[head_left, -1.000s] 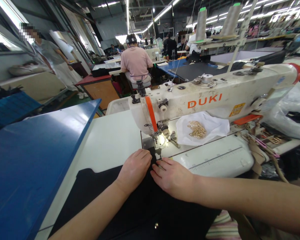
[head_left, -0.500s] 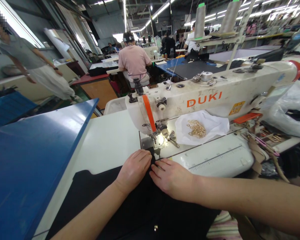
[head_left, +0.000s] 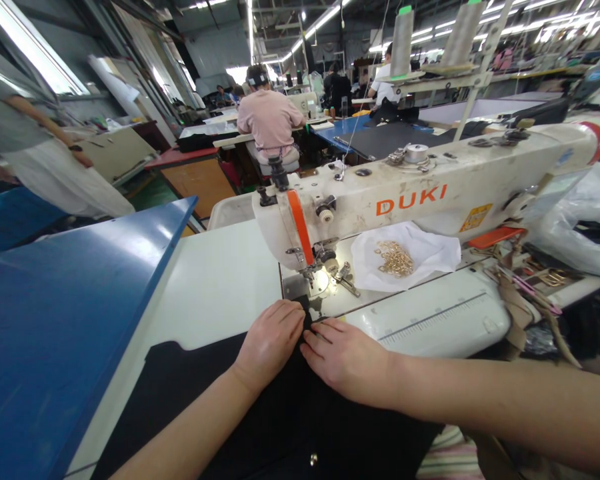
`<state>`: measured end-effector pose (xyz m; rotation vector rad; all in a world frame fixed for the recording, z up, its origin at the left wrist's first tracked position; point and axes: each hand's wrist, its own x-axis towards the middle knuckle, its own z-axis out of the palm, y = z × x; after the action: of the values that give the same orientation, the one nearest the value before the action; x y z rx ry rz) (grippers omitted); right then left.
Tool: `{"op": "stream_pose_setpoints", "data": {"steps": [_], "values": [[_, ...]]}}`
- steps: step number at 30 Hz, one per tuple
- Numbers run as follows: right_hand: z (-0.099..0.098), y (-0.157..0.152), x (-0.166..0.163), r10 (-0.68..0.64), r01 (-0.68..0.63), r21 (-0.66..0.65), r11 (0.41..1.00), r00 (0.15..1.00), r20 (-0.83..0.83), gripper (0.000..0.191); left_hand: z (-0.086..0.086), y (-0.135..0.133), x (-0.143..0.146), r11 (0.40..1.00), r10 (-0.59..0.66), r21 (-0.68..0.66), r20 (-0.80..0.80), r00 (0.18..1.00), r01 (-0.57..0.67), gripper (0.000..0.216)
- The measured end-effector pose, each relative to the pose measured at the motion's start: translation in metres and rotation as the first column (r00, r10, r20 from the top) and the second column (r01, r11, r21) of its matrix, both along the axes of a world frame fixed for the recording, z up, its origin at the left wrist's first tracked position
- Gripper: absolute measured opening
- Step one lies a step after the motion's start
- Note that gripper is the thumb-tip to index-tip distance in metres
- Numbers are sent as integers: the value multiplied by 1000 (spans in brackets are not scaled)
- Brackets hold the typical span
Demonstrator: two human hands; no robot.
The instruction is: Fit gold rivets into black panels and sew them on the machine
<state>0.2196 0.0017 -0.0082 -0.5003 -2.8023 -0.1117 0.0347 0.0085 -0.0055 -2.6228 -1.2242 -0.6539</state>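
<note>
A black fabric piece [head_left: 190, 380] lies on the white sewing table [head_left: 215, 280] and runs up to the presser foot [head_left: 311, 275] of a white DUKI sewing machine [head_left: 410, 193]. My left hand [head_left: 273, 340] rests on the fabric just in front of the foot, fingers curled down over the fabric's front edge. My right hand [head_left: 347, 357] lies beside it, fingers stretched flat on the fabric, tips touching the left hand's fingers. The machine's lamp lights the needle plate.
A white bag of small gold rings [head_left: 395, 259] sits under the machine arm. A blue table [head_left: 70, 293] adjoins on the left. Straps and clutter [head_left: 525, 287] lie at the right. A person in pink [head_left: 270, 120] sits ahead; another person [head_left: 40, 167] walks past at left.
My hands stay on the fabric at the presser foot, almost unmoved. The person at the left has walked nearer and further left, partly out of view.
</note>
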Motion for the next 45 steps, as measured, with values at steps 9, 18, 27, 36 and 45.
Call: {"op": "stream_pose_setpoints", "data": {"steps": [9,18,27,36,45], "values": [[-1,-1,-1,-18,18,19,1000,1000,-17,25,0,-1,2,1000,10,27,5,1000,-10,19],[-2,18,-2,-100,102,30,994,994,-50,21,-3,-2,2,998,52,-44,46,998,-50,17],[-6,20,-6,-105,110,79,991,993,-61,20,-8,-8,0,993,78,-97,93,993,-69,16],[-9,17,-10,-148,161,129,979,984,-103,21,-5,-11,2,986,92,-153,156,983,-68,20],[-11,41,-9,-228,237,110,965,970,-87,21,-8,25,2,992,19,-127,168,986,2,19]]}}
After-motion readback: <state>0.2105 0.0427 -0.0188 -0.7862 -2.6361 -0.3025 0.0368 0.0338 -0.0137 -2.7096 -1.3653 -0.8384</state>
